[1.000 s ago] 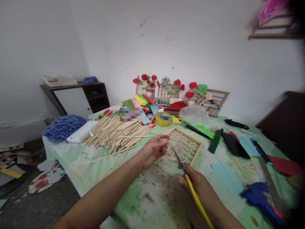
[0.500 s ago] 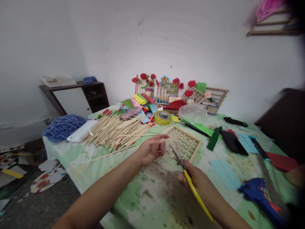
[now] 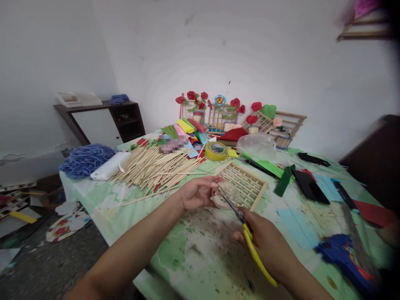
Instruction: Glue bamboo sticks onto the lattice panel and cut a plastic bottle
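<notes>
My left hand (image 3: 200, 193) pinches the left edge of a clear, round plastic piece (image 3: 229, 192), perhaps a cup bottom or lid. In my right hand (image 3: 262, 235) is a pair of yellow-handled scissors (image 3: 254, 252), its metal blades pointing up and left onto the plastic piece. The blade tips lie near my left fingertips; whether they bite into the plastic I cannot tell. Just behind the plastic, a lattice of thin wooden sticks (image 3: 250, 177) lies flat on the table.
A heap of wooden sticks (image 3: 150, 166) and blue yarn (image 3: 87, 160) lie left. Tape (image 3: 216, 151) sits behind the lattice. At right are a phone (image 3: 311, 186), a blue glue gun (image 3: 339, 254) and light-blue paper (image 3: 296, 227). Lattices with red paper flowers (image 3: 191, 96) lean on the wall.
The scissors have moved slightly up and left over the plastic piece, and their handles look closer together. My left hand keeps its grip. The whole view has shifted a little.
</notes>
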### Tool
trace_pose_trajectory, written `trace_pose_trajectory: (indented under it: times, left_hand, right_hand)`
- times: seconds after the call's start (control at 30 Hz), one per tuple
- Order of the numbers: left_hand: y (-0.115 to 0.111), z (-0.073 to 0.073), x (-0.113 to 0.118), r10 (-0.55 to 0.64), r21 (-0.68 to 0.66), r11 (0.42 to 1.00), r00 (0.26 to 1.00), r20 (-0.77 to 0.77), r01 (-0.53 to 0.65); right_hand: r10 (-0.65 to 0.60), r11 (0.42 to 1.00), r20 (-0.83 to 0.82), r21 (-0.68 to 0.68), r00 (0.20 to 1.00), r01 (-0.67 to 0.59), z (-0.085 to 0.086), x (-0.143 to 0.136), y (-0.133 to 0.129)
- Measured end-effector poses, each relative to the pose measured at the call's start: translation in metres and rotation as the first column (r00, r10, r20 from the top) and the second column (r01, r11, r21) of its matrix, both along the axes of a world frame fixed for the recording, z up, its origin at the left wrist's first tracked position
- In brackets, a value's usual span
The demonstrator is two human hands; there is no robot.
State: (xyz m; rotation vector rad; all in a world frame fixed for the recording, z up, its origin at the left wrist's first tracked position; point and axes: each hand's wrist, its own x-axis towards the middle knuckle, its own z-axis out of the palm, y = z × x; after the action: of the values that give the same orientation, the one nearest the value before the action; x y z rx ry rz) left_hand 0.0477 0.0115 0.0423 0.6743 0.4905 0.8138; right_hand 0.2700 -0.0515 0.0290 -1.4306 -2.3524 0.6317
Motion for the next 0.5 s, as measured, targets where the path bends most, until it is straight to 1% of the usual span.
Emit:
trace_pose_trajectory:
  times: [0.07,0.13,0.27,0.33,0.43,0.5]
  left_hand:
    - [0.0,0.0,-0.001,-0.026,0.06,0.998,1.0,0.007,0.025]
    - [0.0,0.0,-0.001,-0.001,0.108,0.994,1.0,0.01,0.0]
    - [-0.004,0.0,0.003,0.116,0.163,0.98,0.993,0.017,-0.117]
    - [-0.006,0.001,0.002,0.133,0.193,0.972,0.991,0.031,-0.137]
    - [-0.005,0.005,-0.006,0.148,0.257,0.954,0.987,0.055,-0.157]
    - [-0.002,0.008,-0.015,0.189,0.316,0.928,0.981,0.053,-0.196]
  right_hand:
    - [-0.001,0.999,0.078,0.051,0.997,-0.003,-0.001,0.003,0.002]
    - [0.01,0.996,0.128,0.09,0.992,-0.021,-0.003,0.006,0.006]
    - [0.087,0.986,0.116,0.13,0.989,-0.102,-0.007,0.013,0.013]
    - [0.135,0.978,0.101,0.145,0.986,-0.149,-0.008,0.016,0.015]
    - [0.177,0.964,0.127,0.179,0.976,-0.198,-0.006,0.022,0.018]
    - [0.173,0.962,0.177,0.182,0.969,-0.205,-0.003,0.03,0.022]
